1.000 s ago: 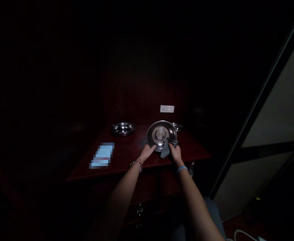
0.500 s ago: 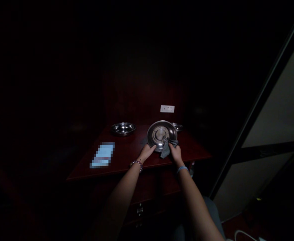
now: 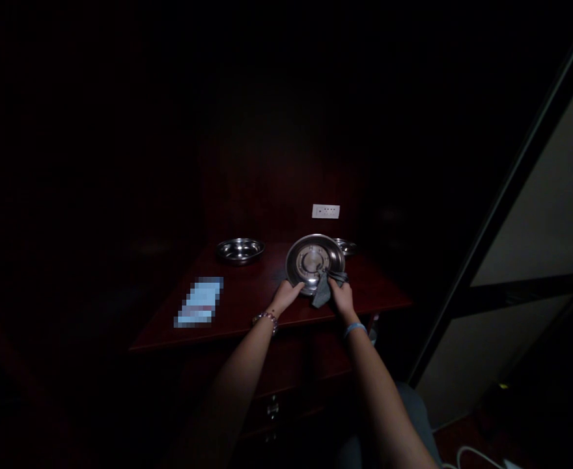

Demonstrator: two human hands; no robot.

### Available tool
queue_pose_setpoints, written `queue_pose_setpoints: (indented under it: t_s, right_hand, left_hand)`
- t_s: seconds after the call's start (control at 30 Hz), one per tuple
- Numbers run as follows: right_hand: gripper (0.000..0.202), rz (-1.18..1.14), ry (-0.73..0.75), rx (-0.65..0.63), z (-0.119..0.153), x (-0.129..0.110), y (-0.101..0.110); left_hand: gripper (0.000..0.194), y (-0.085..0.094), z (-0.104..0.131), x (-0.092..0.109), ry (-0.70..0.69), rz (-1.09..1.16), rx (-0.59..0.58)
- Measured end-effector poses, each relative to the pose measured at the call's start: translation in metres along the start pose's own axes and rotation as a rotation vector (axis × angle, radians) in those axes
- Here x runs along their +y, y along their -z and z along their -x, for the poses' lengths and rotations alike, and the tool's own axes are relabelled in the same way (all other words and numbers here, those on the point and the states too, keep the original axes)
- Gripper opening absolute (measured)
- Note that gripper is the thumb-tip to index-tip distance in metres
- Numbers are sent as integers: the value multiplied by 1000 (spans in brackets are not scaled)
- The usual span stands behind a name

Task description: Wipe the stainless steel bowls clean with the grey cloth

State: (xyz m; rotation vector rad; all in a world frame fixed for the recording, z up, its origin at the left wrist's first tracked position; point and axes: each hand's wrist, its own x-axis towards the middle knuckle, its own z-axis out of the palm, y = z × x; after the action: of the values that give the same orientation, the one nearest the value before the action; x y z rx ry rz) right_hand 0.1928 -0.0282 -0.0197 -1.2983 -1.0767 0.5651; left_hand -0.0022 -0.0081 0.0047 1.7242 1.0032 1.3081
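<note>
A round steel bowl [image 3: 312, 259] is tilted up above the dark red desk, its inside facing me. My left hand [image 3: 288, 296] is closed on its lower left rim, thumb on the inside. At the lower right of the bowl, my right hand [image 3: 341, 296] is closed on a grey cloth [image 3: 321, 291], which lies against the metal and hangs down over the rim. Another steel bowl [image 3: 240, 251] rests on the desk to the left. Partly hidden behind the held bowl is a further steel dish [image 3: 348, 247].
The dark red desk [image 3: 247, 309] carries a blurred light blue item [image 3: 199, 301] at its left. A white socket plate [image 3: 325, 212] is on the back wall. Below the desktop is a drawer with a metal handle [image 3: 273, 407]. A pale cable [image 3: 475, 452] lies at the lower right.
</note>
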Motion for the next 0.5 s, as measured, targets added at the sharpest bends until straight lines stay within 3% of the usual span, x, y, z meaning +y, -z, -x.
queue_pose_setpoints:
  t_s: [0.23,0.5]
  right_hand:
    - [49,6,-5,0,-1,1,0]
    - [47,-13,17,11,-1,3,-1]
  left_hand:
    - [33,1,2,2,7,-13,-9]
    - [31,-2,-8,-15,-49,10,-8]
